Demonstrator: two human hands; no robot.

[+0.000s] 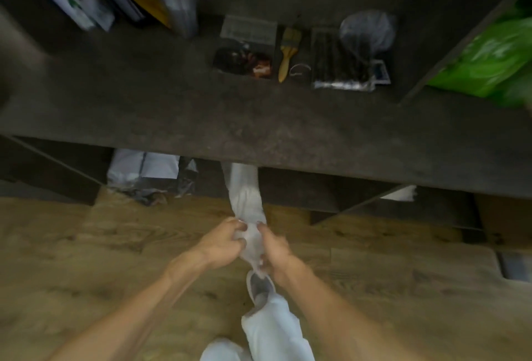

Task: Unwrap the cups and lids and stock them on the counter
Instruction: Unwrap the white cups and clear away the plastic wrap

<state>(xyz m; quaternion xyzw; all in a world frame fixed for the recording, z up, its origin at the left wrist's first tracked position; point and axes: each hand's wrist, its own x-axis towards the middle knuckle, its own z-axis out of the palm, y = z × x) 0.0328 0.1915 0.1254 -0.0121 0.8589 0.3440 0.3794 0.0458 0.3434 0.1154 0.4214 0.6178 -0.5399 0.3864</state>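
A long white stack wrapped in clear plastic (pixel 245 190) runs from under the dark counter (pixel 259 130) down toward me, over the wooden floor. My left hand (pixel 223 241) grips the near end of the plastic wrap from the left. My right hand (pixel 273 249) pinches the same wrap from the right, the two hands close together. The picture is blurred, so I cannot tell whether the stack is cups or lids.
On the counter lie a yellow-handled brush (pixel 288 53), a clear plastic box (pixel 249 29), a dark packet (pixel 342 66), a bagged round item (pixel 367 33) and a green bag (pixel 489 61). White packages (pixel 141 169) sit on the shelf below. My white trouser leg (pixel 273 329) is underneath.
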